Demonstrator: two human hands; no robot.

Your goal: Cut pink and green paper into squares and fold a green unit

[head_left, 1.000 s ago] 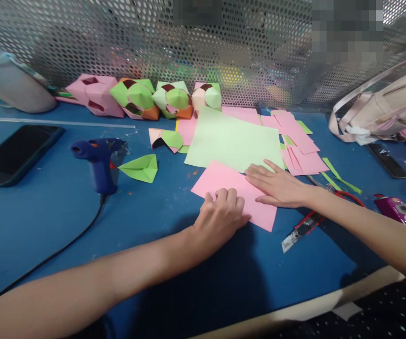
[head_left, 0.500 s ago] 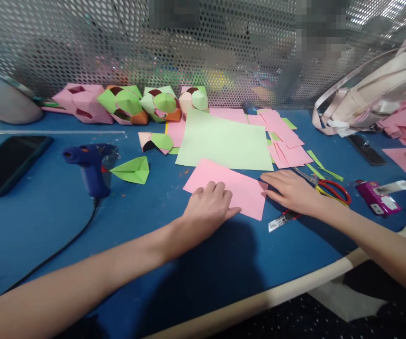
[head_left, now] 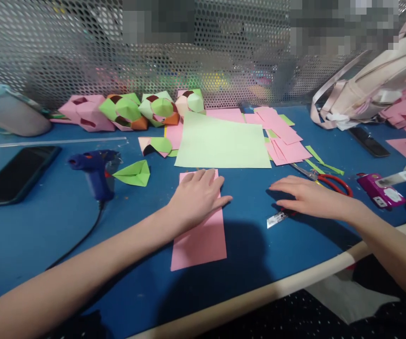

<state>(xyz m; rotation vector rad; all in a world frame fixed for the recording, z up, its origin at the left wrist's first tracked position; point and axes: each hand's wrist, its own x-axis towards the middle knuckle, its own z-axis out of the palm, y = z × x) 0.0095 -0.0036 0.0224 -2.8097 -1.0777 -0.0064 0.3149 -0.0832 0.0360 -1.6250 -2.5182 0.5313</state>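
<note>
Left hand [head_left: 196, 195] lies atop pink paper [head_left: 200, 246]; right hand [head_left: 305, 198] well apart.

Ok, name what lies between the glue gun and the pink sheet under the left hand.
The head view shows a folded green paper piece between the glue gun and that pink sheet.

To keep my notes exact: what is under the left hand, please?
The left hand lies on a pink sheet on the blue table. The sheet shows above and below the hand; the thumb extends past its right edge. The part beneath the palm is hidden.
</note>
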